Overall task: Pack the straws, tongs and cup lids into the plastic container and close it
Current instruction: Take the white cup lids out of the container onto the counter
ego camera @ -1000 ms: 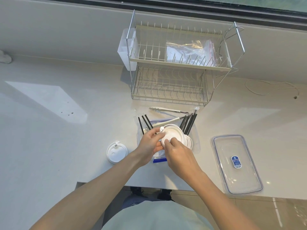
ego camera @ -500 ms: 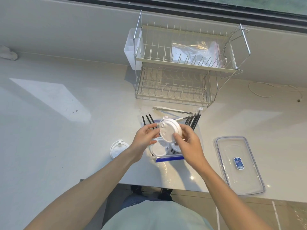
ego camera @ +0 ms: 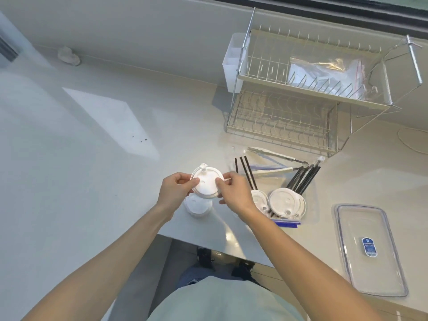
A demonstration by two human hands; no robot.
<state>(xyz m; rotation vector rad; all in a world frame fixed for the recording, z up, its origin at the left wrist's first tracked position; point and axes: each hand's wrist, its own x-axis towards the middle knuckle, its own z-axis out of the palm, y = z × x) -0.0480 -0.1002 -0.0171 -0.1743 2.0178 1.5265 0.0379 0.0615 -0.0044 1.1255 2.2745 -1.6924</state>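
A white cup lid [ego camera: 206, 181] is held between my left hand [ego camera: 174, 193] and my right hand [ego camera: 234, 193], both pinching its rim. It hovers just above another white lid [ego camera: 196, 208] lying on the counter. To the right stands the clear plastic container [ego camera: 309, 205], holding two or more white lids [ego camera: 283, 201], black straws [ego camera: 303, 178] and metal tongs [ego camera: 275, 156] at its far end. The container's clear lid [ego camera: 368, 246] with a blue sticker lies flat at the far right.
A two-tier wire dish rack [ego camera: 289, 117] stands behind the container, with a clear plastic bag [ego camera: 328, 72] on its top shelf. The counter's front edge [ego camera: 208, 244] runs close below my hands. A white cord [ego camera: 410, 140] lies at the right.
Both hands lifted one lid out of the container and carried it left, over the lid lying on the counter. The view also shifted to the left.
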